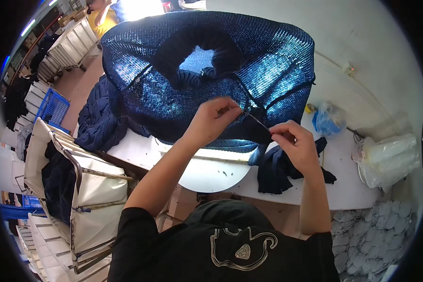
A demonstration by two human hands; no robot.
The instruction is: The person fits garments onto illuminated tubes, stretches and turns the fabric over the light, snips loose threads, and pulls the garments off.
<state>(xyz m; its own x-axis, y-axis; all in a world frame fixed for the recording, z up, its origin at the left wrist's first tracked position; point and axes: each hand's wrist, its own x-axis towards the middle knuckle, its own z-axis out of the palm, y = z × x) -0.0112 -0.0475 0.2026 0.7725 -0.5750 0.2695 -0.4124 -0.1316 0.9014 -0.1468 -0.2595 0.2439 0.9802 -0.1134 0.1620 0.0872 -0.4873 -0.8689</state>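
A dark blue knitted garment (174,101) is stretched over a brightly lit form, its ribbed neck opening near the top. My left hand (214,120) pinches at the knit near the garment's lower middle, thumb and forefinger together. To its right, my right hand (293,143) has its fingers closed on the end of a thin strand or tool (257,121), which runs slanting between both hands. Whether it is thread or a needle is hard to tell. Below the right hand lies a dark piece of fabric (275,171) on the white table (352,188).
A canvas cart (98,192) with dark fabric stands at the left. Bagged white items (390,160) and a blue plastic bag (329,120) lie at the right. Grey bundles (371,235) are below. A person in yellow (103,21) is at the back left.
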